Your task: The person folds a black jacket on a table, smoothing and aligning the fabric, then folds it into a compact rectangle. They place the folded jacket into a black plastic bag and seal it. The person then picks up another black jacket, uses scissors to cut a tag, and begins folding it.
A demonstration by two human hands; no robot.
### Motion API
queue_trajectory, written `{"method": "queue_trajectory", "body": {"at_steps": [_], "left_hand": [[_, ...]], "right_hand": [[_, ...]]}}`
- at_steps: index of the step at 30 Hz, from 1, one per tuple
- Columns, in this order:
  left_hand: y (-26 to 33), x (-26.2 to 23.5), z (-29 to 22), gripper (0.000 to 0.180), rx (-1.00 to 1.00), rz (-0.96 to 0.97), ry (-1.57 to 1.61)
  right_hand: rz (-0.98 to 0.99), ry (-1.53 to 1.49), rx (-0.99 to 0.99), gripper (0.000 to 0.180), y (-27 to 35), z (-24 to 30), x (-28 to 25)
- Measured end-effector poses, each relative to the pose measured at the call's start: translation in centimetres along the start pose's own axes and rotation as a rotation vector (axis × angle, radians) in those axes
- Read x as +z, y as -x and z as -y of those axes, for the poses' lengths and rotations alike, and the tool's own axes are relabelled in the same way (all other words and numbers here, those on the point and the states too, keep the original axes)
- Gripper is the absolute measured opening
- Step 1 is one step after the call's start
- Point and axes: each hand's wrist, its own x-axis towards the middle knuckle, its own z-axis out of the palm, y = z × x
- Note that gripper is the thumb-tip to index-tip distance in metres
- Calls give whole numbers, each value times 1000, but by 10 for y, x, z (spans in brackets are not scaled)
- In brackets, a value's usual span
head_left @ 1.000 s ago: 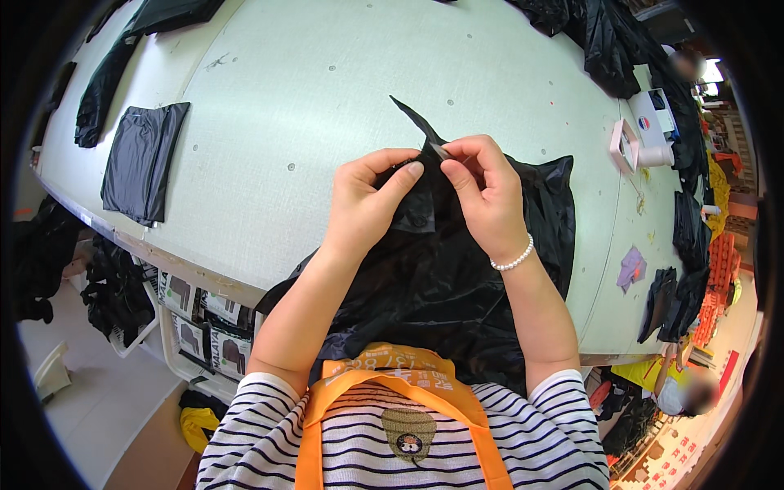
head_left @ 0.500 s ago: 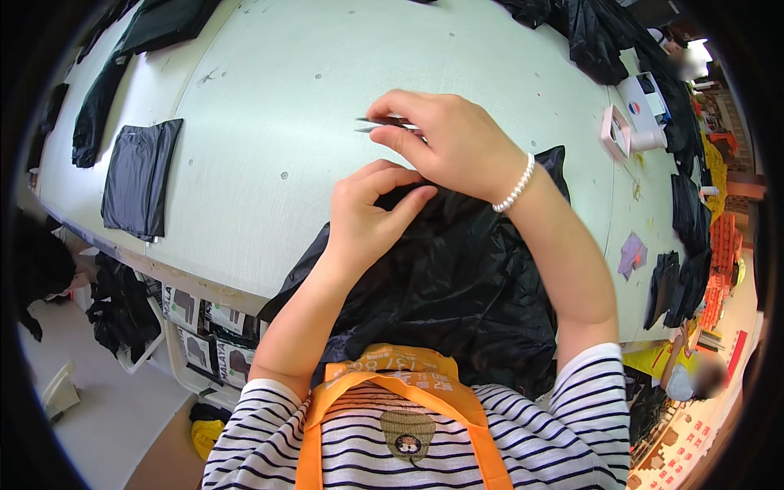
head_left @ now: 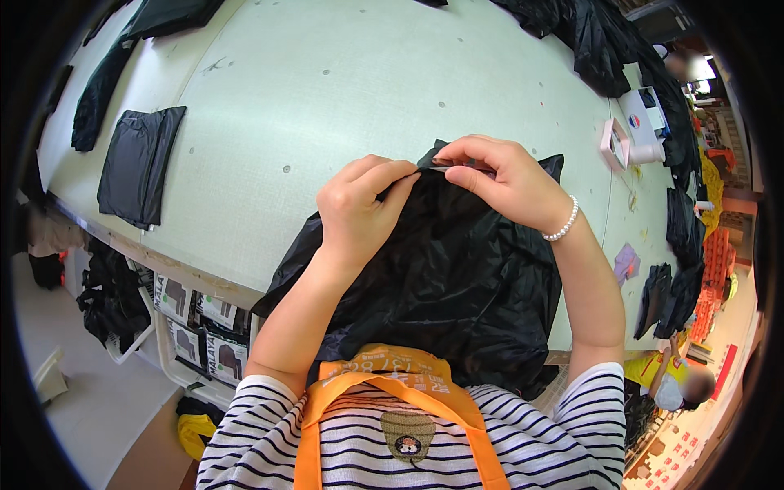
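A shiny black piece of clothing or cloth (head_left: 457, 269) lies bunched on the table in front of me and hangs over its near edge. My left hand (head_left: 357, 204) pinches the upper edge of this black cloth between thumb and fingers. Close to its right, my right hand (head_left: 510, 181), with a beaded bracelet at the wrist, is closed round small thread snips (head_left: 442, 168). The snips' tips touch or nearly touch the pinched edge; most of their body is hidden in the palm.
A folded black stack (head_left: 139, 167) lies on the pale table (head_left: 327, 106) at left. Black cloth heaps (head_left: 600, 45) line the far right, near a pink box (head_left: 614, 145) and a purple scrap (head_left: 626, 263). Crates of packages (head_left: 196, 327) stand below left. Another person (head_left: 665, 380) is at lower right.
My right hand has moved right and down, bringing the snips' tips from above the bare table to the cloth edge. My left hand has shifted slightly and now lifts that edge in a pinch.
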Motion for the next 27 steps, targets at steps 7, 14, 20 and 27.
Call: {"method": "queue_trajectory", "body": {"at_steps": [7, 14, 20, 27], "left_hand": [[0, -2, -10, 12, -13, 41, -2], [-3, -6, -14, 10, -210, 69, 136], [-2, -6, -16, 10, -215, 83, 135], [-1, -10, -18, 10, -211, 79, 122]], "right_hand": [[-81, 172, -175, 21, 2, 6, 4], [-103, 154, -190, 23, 4, 6, 5], [-132, 198, -225, 20, 2, 5, 6], [-169, 195, -215, 15, 1, 5, 12]]}}
